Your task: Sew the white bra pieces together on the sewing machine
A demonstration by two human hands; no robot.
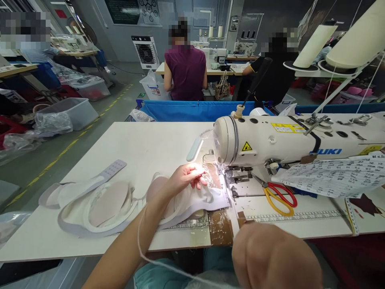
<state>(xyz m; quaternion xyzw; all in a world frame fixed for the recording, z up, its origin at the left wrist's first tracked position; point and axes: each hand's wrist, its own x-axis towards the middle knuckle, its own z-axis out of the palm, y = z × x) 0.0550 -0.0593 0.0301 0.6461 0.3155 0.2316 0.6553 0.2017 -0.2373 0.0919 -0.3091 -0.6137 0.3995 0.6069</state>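
1. A white bra lay across the table, its two cups side by side to the left of the sewing machine; one end of its band reached the machine's needle area.
2. The left hand was over the bra's right-hand portion, just beside the needle area, with thumb and fingers drawn together in the bright light. Whether this grip pinched anything could not be told.
3. The right hand was near the front edge of the table, blurred and rounded like a fist, knuckles upward. Its fingertips were hidden, so what its grip held, if anything, could not be told.
4. A thin white cord hung beside the left forearm and curved across the person's lap toward the right hand.
5. A small pale lamp stood beyond the left hand, close to the machine head.
6. Scissors with red and yellow handles lay right of the needle area, near a handwritten sheet.
7. A printed measuring strip ran along the table's front.
8. Beyond a blue cloth bin, a co-worker in a purple top sat facing away.
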